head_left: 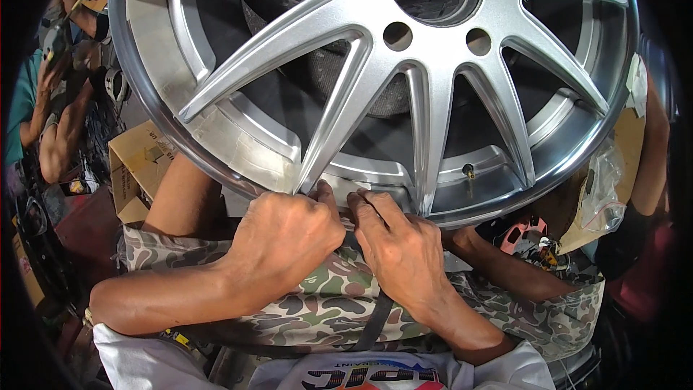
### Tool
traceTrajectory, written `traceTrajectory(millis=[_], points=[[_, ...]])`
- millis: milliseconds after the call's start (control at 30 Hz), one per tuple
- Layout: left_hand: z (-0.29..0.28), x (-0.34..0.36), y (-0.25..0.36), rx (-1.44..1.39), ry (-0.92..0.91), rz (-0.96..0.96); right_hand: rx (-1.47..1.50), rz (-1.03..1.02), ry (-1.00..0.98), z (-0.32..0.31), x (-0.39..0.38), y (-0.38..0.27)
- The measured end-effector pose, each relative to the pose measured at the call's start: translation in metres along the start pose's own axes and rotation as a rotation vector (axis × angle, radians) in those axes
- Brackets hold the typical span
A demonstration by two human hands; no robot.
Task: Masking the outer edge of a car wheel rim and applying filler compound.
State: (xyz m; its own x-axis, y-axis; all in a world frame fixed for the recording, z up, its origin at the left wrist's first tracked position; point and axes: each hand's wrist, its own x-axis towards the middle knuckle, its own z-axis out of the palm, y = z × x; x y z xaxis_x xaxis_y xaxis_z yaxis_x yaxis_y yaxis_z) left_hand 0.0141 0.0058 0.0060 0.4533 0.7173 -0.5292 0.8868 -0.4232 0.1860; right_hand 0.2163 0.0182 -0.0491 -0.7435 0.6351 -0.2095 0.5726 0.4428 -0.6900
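Note:
A silver multi-spoke wheel rim [433, 72] fills the upper view, its polished lip curving along the bottom. Pale, tape-like strips [245, 146] line the lip's lower left. My left hand [289, 238] is closed against the lower lip, below a spoke tip, its forefinger reaching up onto the pale strip. Just right of it, my right hand [397, 249] has bent fingers pressed together at the same edge; whatever either pinches is hidden. A small valve stem [469, 172] shows farther right.
Camouflage cloth [339, 282] covers my lap. Cardboard boxes [133, 155] stand left, and cardboard with crumpled plastic [603, 188] lies right. Co-workers' arms [61, 137] appear among clutter at far left, and another bare arm [650, 144] at far right. Dark tires [303, 72] show behind the spokes.

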Motion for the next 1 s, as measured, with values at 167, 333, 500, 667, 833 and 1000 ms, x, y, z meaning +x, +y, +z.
traceTrajectory(millis=[167,333,500,667,833,1000], points=[[-0.002,0.002,0.004,-0.008,-0.009,-0.019,-0.017,0.008,-0.020,-0.003,0.002,-0.001],[0.000,0.003,0.005,-0.030,-0.020,-0.019,-0.045,0.032,-0.108,-0.006,0.007,-0.004],[-0.002,0.005,0.006,-0.024,-0.104,-0.048,-0.122,0.023,-0.227,-0.014,0.015,-0.006],[0.001,-0.001,0.002,-0.068,0.024,-0.027,-0.034,0.101,-0.324,-0.021,0.019,-0.013],[-0.007,-0.005,0.002,-0.098,-0.037,-0.084,0.024,0.125,-0.320,-0.019,0.026,-0.016],[-0.020,-0.014,0.002,-0.094,0.025,-0.031,0.000,0.062,-0.213,-0.009,0.024,-0.013]])
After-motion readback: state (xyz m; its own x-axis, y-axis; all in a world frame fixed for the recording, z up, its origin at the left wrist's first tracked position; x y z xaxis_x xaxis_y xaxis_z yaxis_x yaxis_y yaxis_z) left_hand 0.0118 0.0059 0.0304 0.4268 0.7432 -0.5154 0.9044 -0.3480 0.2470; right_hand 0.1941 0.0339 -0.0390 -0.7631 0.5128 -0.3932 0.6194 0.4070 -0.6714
